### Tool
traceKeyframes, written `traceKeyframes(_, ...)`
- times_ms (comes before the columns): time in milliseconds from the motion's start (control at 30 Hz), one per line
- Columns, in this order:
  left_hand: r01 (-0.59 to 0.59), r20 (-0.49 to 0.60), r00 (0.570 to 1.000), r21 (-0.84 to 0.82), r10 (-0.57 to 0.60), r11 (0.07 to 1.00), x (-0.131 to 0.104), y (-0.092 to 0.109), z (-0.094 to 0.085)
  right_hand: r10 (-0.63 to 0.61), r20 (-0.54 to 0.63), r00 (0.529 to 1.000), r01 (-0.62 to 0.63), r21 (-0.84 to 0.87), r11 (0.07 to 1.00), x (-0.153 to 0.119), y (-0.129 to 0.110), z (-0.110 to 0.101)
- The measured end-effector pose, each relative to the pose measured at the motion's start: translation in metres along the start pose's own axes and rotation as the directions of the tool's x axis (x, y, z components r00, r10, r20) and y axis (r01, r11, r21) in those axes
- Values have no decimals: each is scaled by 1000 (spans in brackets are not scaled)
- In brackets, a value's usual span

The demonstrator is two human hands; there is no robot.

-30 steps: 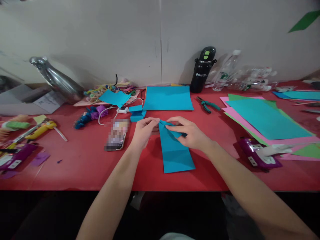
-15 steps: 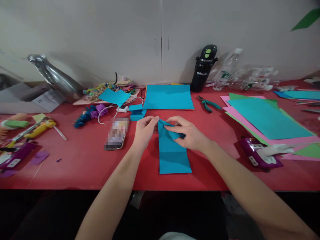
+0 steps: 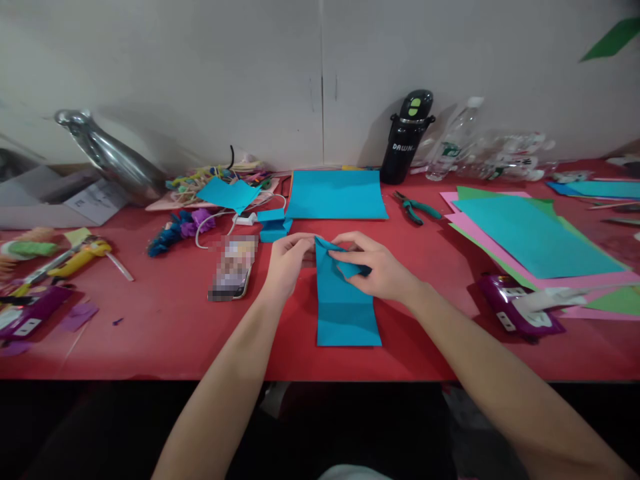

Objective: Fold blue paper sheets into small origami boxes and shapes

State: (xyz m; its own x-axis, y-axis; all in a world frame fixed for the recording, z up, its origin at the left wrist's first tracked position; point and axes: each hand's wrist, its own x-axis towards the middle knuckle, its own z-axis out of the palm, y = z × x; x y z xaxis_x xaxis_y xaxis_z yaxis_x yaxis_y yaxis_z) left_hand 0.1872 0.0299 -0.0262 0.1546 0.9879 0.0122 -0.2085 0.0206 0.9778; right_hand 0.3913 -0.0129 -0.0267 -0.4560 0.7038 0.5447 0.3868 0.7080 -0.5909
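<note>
A strip of blue paper lies lengthwise toward me on the red table, with a crease across its lower part. Its far end is folded over at a slant. My left hand is closed, thumb and forefinger at the far left corner of the paper. On the right, my right hand pinches the turned-over flap, its fingers bent around the paper. Just beyond my left hand sits a small folded blue paper piece. A phone lies left of my left hand.
Blue sheets lie at the back, with pliers to their right. A black bottle stands by the wall. Coloured paper and a purple tissue pack are on the right. A metal jug leans at back left.
My left hand's fingertips have shifted slightly left, off the top of the corner. My right hand stays on the flap, and the paper lies almost as before.
</note>
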Motion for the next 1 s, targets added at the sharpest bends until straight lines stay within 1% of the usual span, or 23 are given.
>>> traceKeyframes(133, -9, -13, 1000, 8, 9, 1000, -2, 2, 0, 9, 1, 1000, -9, 0, 1000, 0, 0, 0)
traceKeyframes(333, -41, -5, 999, 87, 41, 995, -4, 6, 2, 4, 3, 1000, -4, -17, 1000, 0, 0, 0)
traceKeyframes(533, -49, -19, 999, 68, 50, 997, -3, 5, 3, 6, 6, 1000, -6, -23, 1000, -1, 2, 2)
traceKeyframes(633, -24, -36, 999, 62, 26, 998, -2, 3, 3, 5, 9, 1000, -4, -30, 1000, -1, 1, 2)
traceKeyframes(767, 26, -71, 997, 11, -25, 1000, -1, 2, 3, -7, 4, 1000, 7, -17, 1000, 0, 1, 1)
traceKeyframes(833, 11, -53, 999, 18, -10, 1000, -2, 4, 4, -11, -1, 1000, 11, -12, 1000, 0, 0, 1)
traceKeyframes(933, -44, -4, 999, 80, 45, 996, -7, 8, 7, -22, -26, 999, 22, -19, 1000, 2, -1, 3)
traceKeyframes(1000, -45, 15, 999, 121, 43, 992, -9, 9, 8, -36, -47, 998, 34, -33, 999, 4, -3, 6)
